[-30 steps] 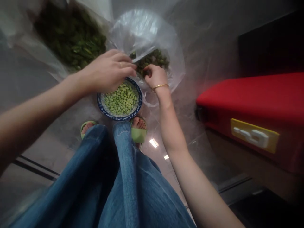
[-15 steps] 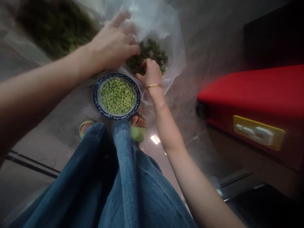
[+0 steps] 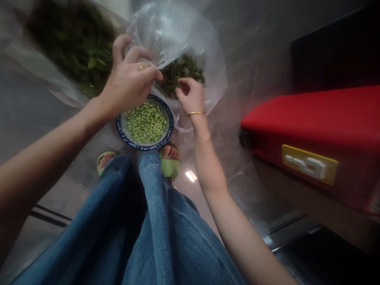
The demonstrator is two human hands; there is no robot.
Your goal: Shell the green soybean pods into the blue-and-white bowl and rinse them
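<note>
A blue-rimmed bowl (image 3: 119,132) on the floor holds shelled green beans (image 3: 145,123). My left hand (image 3: 129,77), with a ring, is above the bowl's far left rim and beside the clear plastic bag (image 3: 215,71). Its thumb and forefinger come together, with the other fingers raised; what they hold, if anything, is hidden. My right hand (image 3: 192,95), wearing a gold bangle, is at the bag's near side, over dark green pods or husks (image 3: 188,67) inside. Its thumb and forefinger curl into a pinch, too small to show what is between them.
At upper left a large plastic bag (image 3: 63,97) holds a heap of dark green pods or leaves (image 3: 71,47). On the right stands a red case (image 3: 314,111) with a yellow label. My feet in green slippers (image 3: 170,168) are just below the bowl.
My left hand has moved left and nearer to me, now partly covering the bowl's far rim. The right hand has stayed near the pods, its fingers curled closer together. The view has shifted slightly.
</note>
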